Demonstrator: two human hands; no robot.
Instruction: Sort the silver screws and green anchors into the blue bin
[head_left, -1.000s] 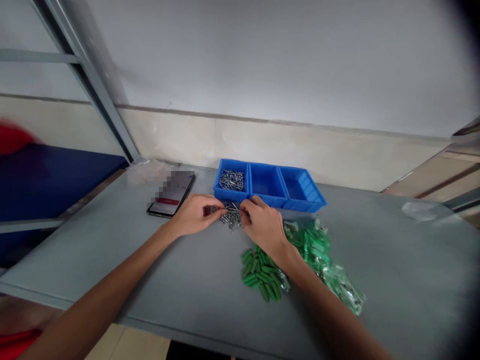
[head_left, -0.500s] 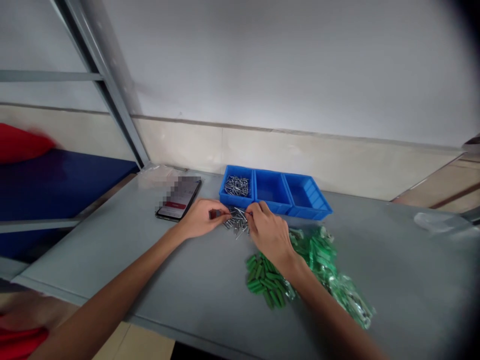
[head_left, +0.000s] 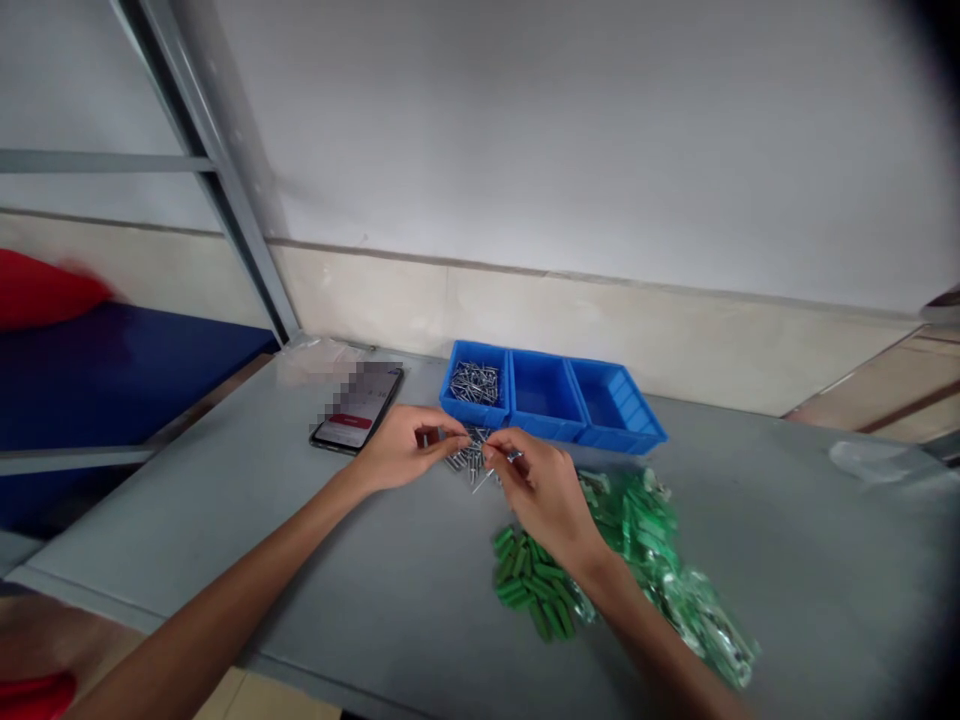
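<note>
My left hand (head_left: 401,442) is closed in a pinch at the left edge of a small pile of metal screws (head_left: 474,462) on the table; what its fingertips hold is too small to make out. My right hand (head_left: 536,480) pinches a thin silvery screw (head_left: 514,456) at the pile's right side, its fingertips close to those of my left. Just behind both hands stands a blue bin with three compartments (head_left: 546,428). Its left compartment contains many more screws (head_left: 475,383). Below my right wrist lies a heap of green plastic wall plugs (head_left: 534,590).
Clear bags with green and metal pieces (head_left: 652,535) lie under and right of my right forearm. A phone (head_left: 356,410) rests left of the bin, before a crumpled plastic bag (head_left: 319,358). Another clear plastic piece (head_left: 874,455) is at right. A metal frame post (head_left: 225,190) rises at left.
My fingertips have come closer together over the screw pile. A silvery screw now shows at my right fingers. The view has tilted slightly, so the bin and table sit a little lower.
</note>
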